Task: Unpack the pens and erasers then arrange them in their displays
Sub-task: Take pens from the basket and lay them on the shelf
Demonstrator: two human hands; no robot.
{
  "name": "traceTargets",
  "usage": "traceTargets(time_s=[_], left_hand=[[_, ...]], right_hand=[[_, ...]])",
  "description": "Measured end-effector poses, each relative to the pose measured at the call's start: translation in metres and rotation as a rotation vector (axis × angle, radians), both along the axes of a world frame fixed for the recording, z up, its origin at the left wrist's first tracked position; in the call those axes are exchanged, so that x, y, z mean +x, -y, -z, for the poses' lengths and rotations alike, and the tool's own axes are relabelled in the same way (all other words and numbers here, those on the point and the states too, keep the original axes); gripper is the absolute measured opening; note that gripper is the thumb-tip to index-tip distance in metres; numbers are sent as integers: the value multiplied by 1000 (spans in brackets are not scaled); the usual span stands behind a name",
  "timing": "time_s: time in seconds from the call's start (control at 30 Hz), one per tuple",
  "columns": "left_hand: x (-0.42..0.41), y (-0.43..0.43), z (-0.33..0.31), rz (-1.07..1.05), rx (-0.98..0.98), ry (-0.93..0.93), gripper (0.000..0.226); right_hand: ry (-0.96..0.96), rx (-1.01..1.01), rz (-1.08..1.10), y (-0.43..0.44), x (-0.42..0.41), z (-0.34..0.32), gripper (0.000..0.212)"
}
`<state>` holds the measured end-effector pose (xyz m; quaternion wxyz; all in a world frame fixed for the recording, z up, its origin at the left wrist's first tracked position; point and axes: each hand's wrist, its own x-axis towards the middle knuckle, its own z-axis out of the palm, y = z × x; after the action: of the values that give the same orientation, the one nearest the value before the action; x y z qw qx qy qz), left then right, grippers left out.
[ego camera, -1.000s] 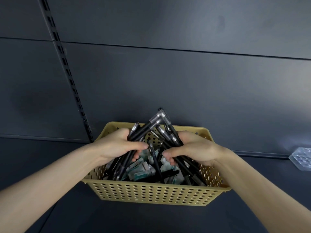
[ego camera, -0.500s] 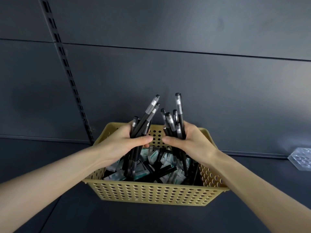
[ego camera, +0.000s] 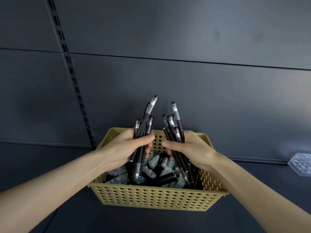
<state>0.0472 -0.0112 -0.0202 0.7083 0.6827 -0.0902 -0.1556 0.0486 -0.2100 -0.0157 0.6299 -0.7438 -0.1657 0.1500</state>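
**Inspector:** Condition of the stock?

**Handler:** Slim black barrels, each with a clear, silver-banded section near the top. I hold them upright in two bunches over the basket (ego camera: 151,197), with their lower ends reaching down inside it.

**Inspector:** Hands?

**Handler:** My left hand (ego camera: 129,148) is curled tight round the left bunch of pens (ego camera: 144,121) above the basket's left half, thumb across the front. My right hand (ego camera: 190,148) is wrapped round the right bunch of pens (ego camera: 175,125) above its right half. The two bunches stand apart.

**Inspector:** Counts?

**Handler:** One basket, tan and perforated. Left bunch: at least four tops show. Right bunch: at least five. Loose pens (ego camera: 161,179) lie across the basket's floor; I cannot tell their number. The erasers (ego camera: 154,163), small blocks in teal-and-white wrappers, lie jumbled in the basket among them, too tangled to count. One clear display holder (ego camera: 301,163) with round sockets sits well to the right of the basket.
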Motion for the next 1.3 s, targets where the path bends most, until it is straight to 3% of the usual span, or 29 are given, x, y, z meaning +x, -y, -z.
traceTargets(time_s=[0.17,0.3,0.43,0.53,0.7,0.83,0.97,1.1,1.2,1.3], left_hand=[[0,14,-14,-63,-284,-54,15],[-1,28,-18,-118,-390,-86,17],[-2,34,-15,-87,-200,-25,49],[0,33,-15,-39,-101,59,57],[0,26,-16,74,-4,122,58],[0,25,-16,159,19,133,57],[7,21,-18,205,86,154,57],[8,19,-22,314,168,178,35],[10,16,-27,366,194,174,34],[17,14,-34,142,80,200,69]], right_hand=[[-119,210,-99,-4,-4,-8,23],[-124,217,-84,-7,-7,-9,32],[-95,173,-94,-11,-10,-10,30],[-59,164,-92,-12,-11,-12,30],[-126,174,-159,-15,-13,-14,30],[-137,158,-194,-17,-16,-16,18],[-179,135,-161,-14,-13,-15,26],[-193,186,-127,-16,-12,-16,32],[-196,151,-105,-15,-12,-17,31],[-212,38,-54,-13,-11,-14,31]])
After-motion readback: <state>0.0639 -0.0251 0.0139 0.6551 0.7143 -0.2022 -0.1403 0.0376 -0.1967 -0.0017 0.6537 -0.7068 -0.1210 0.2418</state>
